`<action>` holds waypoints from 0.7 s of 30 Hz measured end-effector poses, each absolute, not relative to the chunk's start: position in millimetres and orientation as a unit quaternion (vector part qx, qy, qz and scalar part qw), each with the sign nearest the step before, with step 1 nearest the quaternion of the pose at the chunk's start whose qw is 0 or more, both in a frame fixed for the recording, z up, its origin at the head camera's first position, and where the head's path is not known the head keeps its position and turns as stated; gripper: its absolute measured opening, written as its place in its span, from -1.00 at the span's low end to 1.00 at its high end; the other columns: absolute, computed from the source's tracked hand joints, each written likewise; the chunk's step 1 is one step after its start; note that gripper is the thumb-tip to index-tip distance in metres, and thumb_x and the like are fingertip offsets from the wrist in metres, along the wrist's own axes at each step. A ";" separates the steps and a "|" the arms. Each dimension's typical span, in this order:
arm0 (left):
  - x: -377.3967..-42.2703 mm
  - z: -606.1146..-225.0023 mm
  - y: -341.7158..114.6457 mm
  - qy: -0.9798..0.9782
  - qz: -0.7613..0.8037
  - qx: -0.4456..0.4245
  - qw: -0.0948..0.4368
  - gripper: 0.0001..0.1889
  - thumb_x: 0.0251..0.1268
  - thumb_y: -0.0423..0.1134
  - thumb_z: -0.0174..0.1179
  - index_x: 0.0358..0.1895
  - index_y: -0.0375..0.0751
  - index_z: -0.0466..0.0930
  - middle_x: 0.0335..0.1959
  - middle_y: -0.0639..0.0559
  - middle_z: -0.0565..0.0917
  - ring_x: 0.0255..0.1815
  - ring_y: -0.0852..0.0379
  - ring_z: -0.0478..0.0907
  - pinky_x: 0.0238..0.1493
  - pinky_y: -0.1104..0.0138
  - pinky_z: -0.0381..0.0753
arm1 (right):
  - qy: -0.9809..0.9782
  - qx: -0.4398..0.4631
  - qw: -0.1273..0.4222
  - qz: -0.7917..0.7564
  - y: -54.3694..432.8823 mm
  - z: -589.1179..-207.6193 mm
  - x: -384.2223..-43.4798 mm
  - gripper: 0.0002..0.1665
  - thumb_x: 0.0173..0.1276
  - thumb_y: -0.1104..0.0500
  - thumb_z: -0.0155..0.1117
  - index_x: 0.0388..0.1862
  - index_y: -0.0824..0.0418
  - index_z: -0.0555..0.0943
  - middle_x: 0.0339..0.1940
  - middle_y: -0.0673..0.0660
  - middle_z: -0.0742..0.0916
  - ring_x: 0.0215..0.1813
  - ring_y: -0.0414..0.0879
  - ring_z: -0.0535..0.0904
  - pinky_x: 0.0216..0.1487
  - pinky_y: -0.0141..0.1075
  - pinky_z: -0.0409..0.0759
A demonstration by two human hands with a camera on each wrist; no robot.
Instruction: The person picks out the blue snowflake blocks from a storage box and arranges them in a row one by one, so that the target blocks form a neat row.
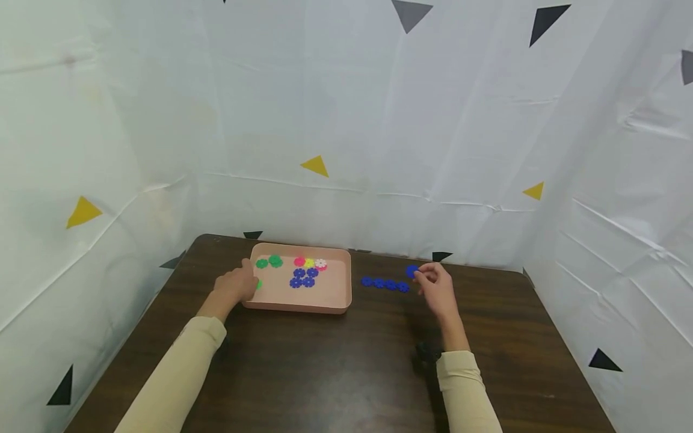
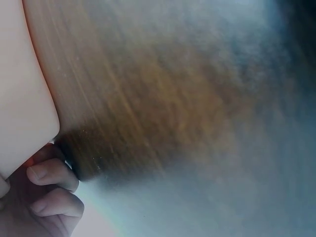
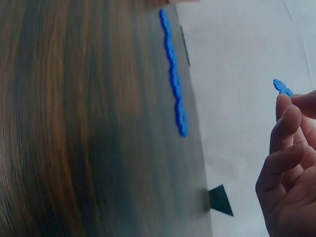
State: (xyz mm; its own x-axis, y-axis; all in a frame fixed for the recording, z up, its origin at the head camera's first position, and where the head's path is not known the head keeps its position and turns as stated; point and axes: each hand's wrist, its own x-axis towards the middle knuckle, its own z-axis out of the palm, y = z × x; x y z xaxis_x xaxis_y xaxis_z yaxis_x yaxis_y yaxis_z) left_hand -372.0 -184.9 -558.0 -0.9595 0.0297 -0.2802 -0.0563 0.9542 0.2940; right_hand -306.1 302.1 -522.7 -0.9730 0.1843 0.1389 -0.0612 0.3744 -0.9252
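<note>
A blue flower-shaped disc (image 1: 412,271) is pinched between the thumb and fingertips of my right hand (image 1: 436,290), raised over the table's back part. In the right wrist view the same blue disc (image 3: 281,87) shows partly behind the fingers. Just left of that hand, several blue discs (image 1: 391,285) lie in a row on the table. My left hand (image 1: 237,285) grips the left side of a pink tray (image 1: 337,291); its curled fingers (image 2: 54,173) show against the tray's edge in the left wrist view. A green disc (image 1: 259,284) lies beside those fingers inside the tray.
Inside the tray are more green discs (image 1: 275,261), a group of blue discs (image 1: 302,278), and pink, yellow (image 1: 309,263) and white ones towards the back. The dark wooden table (image 1: 325,367) ends at a white sheet (image 1: 346,108) with coloured triangles.
</note>
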 end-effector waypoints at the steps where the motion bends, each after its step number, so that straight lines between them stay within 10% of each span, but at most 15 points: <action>1: -371.3 -557.8 -184.8 0.978 0.151 -0.007 0.141 -0.34 0.69 -0.13 -0.12 0.57 -0.52 -0.04 -0.21 -0.27 0.62 -0.26 -0.18 0.56 -0.01 -0.10 0.57 | -0.823 -0.041 0.107 0.556 304.9 -523.5 -305.6 -0.70 0.64 0.14 0.28 0.12 0.34 0.54 -0.23 0.17 0.83 -0.41 0.01 0.65 -0.21 -0.18 0.65; 5: -370.0 -556.5 -184.2 0.978 0.153 -0.008 0.139 -0.36 0.68 -0.13 -0.12 0.55 -0.51 -0.01 -0.23 -0.26 0.62 -0.27 -0.17 0.55 -0.05 -0.07 0.57 | -0.828 -0.062 0.093 0.549 315.1 -528.0 -306.4 -0.70 0.65 0.15 0.26 0.12 0.35 0.53 -0.32 -0.01 0.80 -0.42 -0.04 0.66 -0.22 -0.23 0.62; 21: -372.7 -558.3 -186.0 0.978 0.153 -0.011 0.142 -0.36 0.67 -0.14 -0.13 0.54 -0.52 -0.02 -0.32 -0.22 0.59 -0.35 -0.15 0.54 -0.19 0.03 0.49 | -0.830 -0.120 0.026 0.545 327.8 -547.3 -320.5 -0.69 0.64 0.25 0.20 0.16 0.49 0.54 -0.12 0.38 0.79 -0.53 -0.20 0.67 -0.31 -0.29 0.72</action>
